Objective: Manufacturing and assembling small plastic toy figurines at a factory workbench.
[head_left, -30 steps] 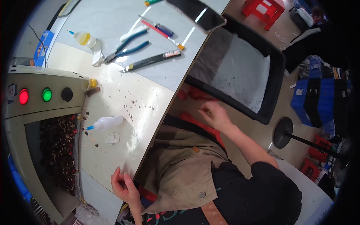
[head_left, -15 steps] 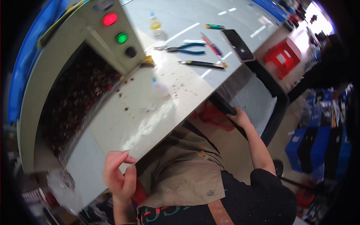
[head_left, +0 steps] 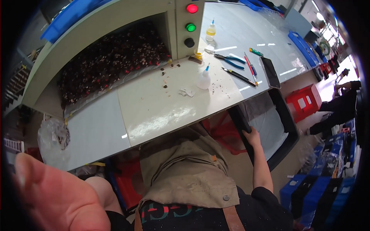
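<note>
My right hand is closed round the near rim of a black plastic crate, which sits at the table's right front edge. A pale sheet or film lines the crate. My left hand is raised close at the lower left, palm showing and holding nothing visible. Its fingers look stretched out, though the dark rim of the picture hides part of them. Nearest to this hand is a clear plastic bag hanging by the table's left end.
A machine with lit buttons holds many small dark pieces. On the table are two dropper bottles, blue-handled pliers, a black-handled cutter, a phone and scattered bits. Blue boxes and a person are at right.
My left hand has moved from the table's front edge to the lower left, close up, its curled fingers opening. The view has turned left. My right hand still holds the crate's rim.
</note>
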The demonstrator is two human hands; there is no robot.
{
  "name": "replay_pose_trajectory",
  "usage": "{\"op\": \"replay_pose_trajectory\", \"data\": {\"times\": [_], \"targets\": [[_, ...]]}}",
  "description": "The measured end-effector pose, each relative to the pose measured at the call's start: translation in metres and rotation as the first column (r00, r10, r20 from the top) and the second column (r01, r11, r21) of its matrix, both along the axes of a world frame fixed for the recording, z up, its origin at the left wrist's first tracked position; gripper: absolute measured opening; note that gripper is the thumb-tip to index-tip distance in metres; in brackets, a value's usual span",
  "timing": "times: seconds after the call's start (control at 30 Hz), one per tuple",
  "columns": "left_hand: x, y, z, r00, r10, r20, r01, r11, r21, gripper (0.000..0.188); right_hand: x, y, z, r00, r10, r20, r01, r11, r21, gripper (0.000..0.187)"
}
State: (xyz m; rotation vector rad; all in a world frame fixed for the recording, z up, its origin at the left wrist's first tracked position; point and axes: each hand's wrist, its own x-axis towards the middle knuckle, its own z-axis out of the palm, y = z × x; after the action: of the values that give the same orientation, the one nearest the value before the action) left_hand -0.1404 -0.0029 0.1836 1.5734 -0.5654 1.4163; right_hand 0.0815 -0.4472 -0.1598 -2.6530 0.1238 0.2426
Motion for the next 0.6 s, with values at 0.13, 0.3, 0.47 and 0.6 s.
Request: {"op": "replay_pose_trajectory", "data": {"times": [0.13, 0.3, 0.47, 0.6], "targets": [[-0.065, 0.045, -0.013, 0.995, 0.093, 0.039, -0.092, 0.995, -0.036, 0.066, -0.007, 0.001, -0.003, 1.000, -0.012, 0.014, 0.012, 1.000, 0.015, 0.040], [-0.137, 0.108, -0.022, 0.972, 0.212, 0.104, -0.206, 0.976, -0.066, 0.064, -0.009, 0.004, -0.007, 0.999, 0.001, 0.043, -0.002, 1.000, 0.026, 0.041], [-0.118, 0.107, -0.010, 0.934, 0.304, 0.190, -0.292, 0.952, -0.088, 0.063, -0.013, 0.019, -0.004, 1.000, 0.000, 0.018, 0.000, 1.000, -0.009, 0.042], [-0.147, 0.146, -0.010, 0.908, 0.346, 0.237, -0.328, 0.938, -0.115, 0.062, -0.014, 0.012, -0.017, 1.000, -0.015, 0.005, 0.015, 1.000, -0.010, 0.043]]}}
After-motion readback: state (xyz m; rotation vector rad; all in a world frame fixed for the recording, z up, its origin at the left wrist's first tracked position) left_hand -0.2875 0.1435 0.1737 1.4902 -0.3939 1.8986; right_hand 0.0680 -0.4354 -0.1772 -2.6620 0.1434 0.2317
